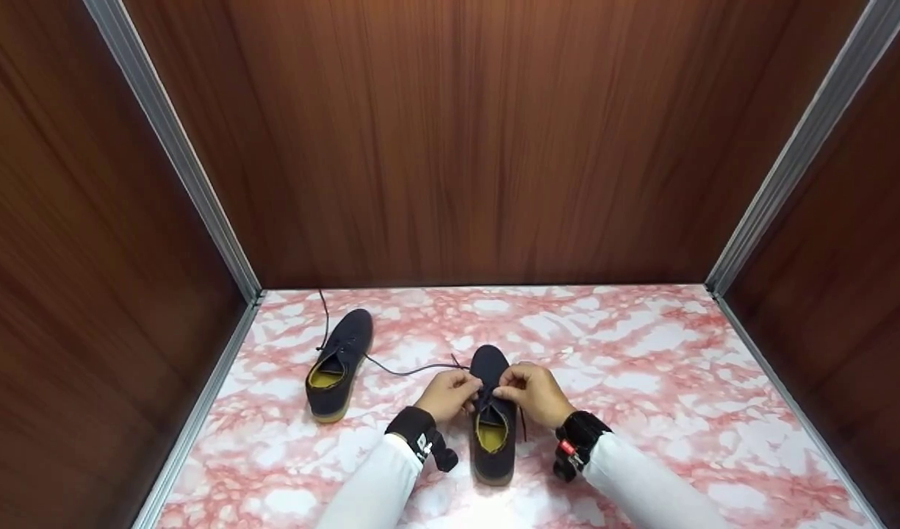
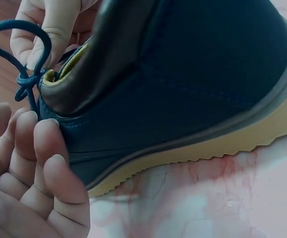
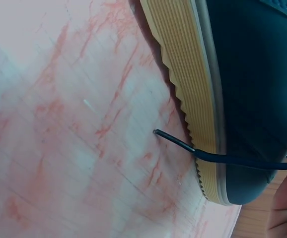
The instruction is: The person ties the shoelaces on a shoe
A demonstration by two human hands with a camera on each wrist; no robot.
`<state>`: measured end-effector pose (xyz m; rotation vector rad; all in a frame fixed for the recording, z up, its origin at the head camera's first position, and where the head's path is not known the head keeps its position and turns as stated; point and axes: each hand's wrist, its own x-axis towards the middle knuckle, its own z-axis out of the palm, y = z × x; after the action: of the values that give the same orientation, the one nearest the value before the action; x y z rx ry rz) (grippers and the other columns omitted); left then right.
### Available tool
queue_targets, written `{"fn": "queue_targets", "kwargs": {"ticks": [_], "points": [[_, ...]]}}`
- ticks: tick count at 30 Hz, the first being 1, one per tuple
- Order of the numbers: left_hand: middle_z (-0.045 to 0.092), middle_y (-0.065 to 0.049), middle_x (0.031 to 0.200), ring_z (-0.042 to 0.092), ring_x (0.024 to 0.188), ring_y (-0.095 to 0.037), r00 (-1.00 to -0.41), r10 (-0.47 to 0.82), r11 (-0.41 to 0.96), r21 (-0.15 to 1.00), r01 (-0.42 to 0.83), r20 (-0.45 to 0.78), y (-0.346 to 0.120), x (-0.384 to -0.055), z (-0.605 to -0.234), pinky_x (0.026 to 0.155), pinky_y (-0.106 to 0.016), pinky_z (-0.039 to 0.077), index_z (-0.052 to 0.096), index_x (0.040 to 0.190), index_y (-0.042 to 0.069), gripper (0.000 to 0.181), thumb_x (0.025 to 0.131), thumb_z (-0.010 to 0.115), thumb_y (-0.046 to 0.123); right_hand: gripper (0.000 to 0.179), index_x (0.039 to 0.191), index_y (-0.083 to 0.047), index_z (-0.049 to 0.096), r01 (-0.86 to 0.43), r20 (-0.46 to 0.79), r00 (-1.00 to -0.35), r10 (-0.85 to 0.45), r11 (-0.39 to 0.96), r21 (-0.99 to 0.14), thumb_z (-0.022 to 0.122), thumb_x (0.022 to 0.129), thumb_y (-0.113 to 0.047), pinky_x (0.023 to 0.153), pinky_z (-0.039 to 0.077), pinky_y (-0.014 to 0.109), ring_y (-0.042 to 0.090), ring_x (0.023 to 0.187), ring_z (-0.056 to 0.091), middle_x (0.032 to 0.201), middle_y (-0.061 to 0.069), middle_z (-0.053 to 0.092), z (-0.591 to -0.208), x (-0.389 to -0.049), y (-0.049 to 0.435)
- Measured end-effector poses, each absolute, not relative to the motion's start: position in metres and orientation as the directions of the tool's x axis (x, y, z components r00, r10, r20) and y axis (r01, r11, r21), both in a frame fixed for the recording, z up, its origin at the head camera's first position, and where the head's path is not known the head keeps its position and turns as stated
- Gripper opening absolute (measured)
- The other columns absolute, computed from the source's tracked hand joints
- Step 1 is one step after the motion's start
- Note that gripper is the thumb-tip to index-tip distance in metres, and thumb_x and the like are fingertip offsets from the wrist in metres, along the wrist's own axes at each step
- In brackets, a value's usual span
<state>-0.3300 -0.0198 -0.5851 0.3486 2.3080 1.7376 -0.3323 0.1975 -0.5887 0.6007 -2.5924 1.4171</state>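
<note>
A dark blue lace-up shoe (image 1: 494, 459) with a yellow lining stands in front of me, toe pointing away. Both hands are at its laces. My left hand (image 1: 447, 395) pinches the shoelace from the left, its other fingers curled beside the shoe in the left wrist view. From the other side my right hand (image 1: 535, 393) pinches the lace between thumb and fingers. A lace loop (image 2: 18, 24) rises above a small knot (image 2: 28, 79) at the shoe's opening. One tipped lace end (image 3: 176, 141) hangs down the shoe's right side, over the pale ridged sole (image 3: 183, 59).
The matching shoe (image 1: 338, 371) stands to the left, its laces loose. One lace (image 1: 402, 373) trails right toward the nearer shoe; another (image 1: 326, 312) runs to the back edge. Brown wood-look panels (image 1: 457, 147) enclose the red-and-white marbled surface (image 1: 626, 470) at back and sides.
</note>
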Motion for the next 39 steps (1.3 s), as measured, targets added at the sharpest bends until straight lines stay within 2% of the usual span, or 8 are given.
{"fn": "queue_targets", "kwargs": {"ticks": [7, 15, 20, 23, 29, 33, 39], "points": [[0.061, 0.003, 0.078, 0.066, 0.069, -0.018, -0.935, 0.355, 0.323, 0.941, 0.105, -0.018, -0.018, -0.33, -0.581, 0.059, -0.021, 0.049, 0.072, 0.1, -0.002, 0.022, 0.103, 0.065, 0.019, 0.019, 0.077, -0.012, 0.069, -0.436, 0.334, -0.897, -0.289, 0.458, -0.775, 0.087, 0.082, -0.015, 0.063, 0.042, 0.016, -0.001, 0.068, 0.051, 0.074, 0.0, 0.063, -0.59, -0.332, 0.198], [0.062, 0.005, 0.077, 0.064, 0.069, -0.019, -0.935, 0.354, 0.332, 0.931, 0.15, 0.024, -0.018, -0.33, -0.584, 0.058, -0.02, 0.047, 0.074, 0.098, 0.0, 0.019, 0.1, 0.066, 0.017, 0.016, 0.082, -0.013, 0.072, -0.371, 0.258, -0.921, -0.292, 0.456, -0.809, 0.087, 0.084, -0.017, 0.066, 0.045, 0.016, 0.001, 0.07, 0.055, 0.079, 0.003, 0.067, -0.588, -0.33, 0.201], [0.058, 0.008, 0.072, 0.058, 0.065, -0.01, -0.934, 0.35, 0.352, 0.915, 0.196, 0.066, -0.017, -0.328, -0.586, 0.057, -0.018, 0.044, 0.076, 0.096, 0.004, 0.016, 0.098, 0.069, 0.018, 0.016, 0.091, -0.008, 0.072, -0.349, 0.22, -0.923, -0.315, 0.443, -0.826, 0.085, 0.086, -0.015, 0.066, 0.048, 0.017, 0.003, 0.071, 0.059, 0.082, 0.009, 0.07, -0.589, -0.33, 0.205], [0.057, 0.009, 0.073, 0.053, 0.065, -0.003, -0.937, 0.337, 0.375, 0.899, 0.227, 0.097, -0.014, -0.326, -0.588, 0.062, -0.017, 0.044, 0.076, 0.093, 0.005, 0.013, 0.097, 0.071, 0.017, 0.014, 0.094, -0.006, 0.072, -0.342, 0.208, -0.922, -0.326, 0.434, -0.833, 0.083, 0.089, -0.013, 0.067, 0.049, 0.017, 0.004, 0.072, 0.059, 0.084, 0.01, 0.071, -0.587, -0.33, 0.207], [0.061, 0.009, 0.076, 0.054, 0.07, 0.001, -0.94, 0.306, 0.411, 0.87, 0.272, 0.149, -0.01, -0.322, -0.589, 0.069, -0.016, 0.046, 0.075, 0.089, 0.008, 0.008, 0.093, 0.072, 0.015, 0.006, 0.091, -0.008, 0.071, -0.302, 0.178, -0.938, -0.296, 0.453, -0.839, 0.075, 0.095, -0.011, 0.062, 0.046, 0.017, 0.001, 0.067, 0.056, 0.08, 0.001, 0.066, -0.582, -0.327, 0.213], [0.062, 0.01, 0.075, 0.053, 0.068, 0.002, -0.937, 0.294, 0.434, 0.847, 0.308, 0.19, -0.008, -0.32, -0.589, 0.067, -0.016, 0.047, 0.075, 0.087, 0.009, 0.007, 0.09, 0.072, 0.014, 0.012, 0.089, -0.006, 0.07, -0.261, 0.132, -0.943, -0.304, 0.434, -0.862, 0.071, 0.098, -0.014, 0.057, 0.044, 0.016, 0.0, 0.061, 0.053, 0.075, -0.005, 0.061, -0.58, -0.325, 0.217], [0.061, 0.011, 0.073, 0.052, 0.066, 0.004, -0.939, 0.269, 0.451, 0.833, 0.321, 0.216, -0.006, -0.318, -0.591, 0.065, -0.015, 0.046, 0.074, 0.084, 0.011, 0.006, 0.089, 0.072, 0.013, 0.036, 0.085, 0.004, 0.069, -0.197, 0.041, -0.929, -0.367, 0.397, -0.896, 0.065, 0.104, -0.027, 0.053, 0.041, 0.017, 0.002, 0.054, 0.049, 0.068, -0.006, 0.055, -0.577, -0.321, 0.218]]}}
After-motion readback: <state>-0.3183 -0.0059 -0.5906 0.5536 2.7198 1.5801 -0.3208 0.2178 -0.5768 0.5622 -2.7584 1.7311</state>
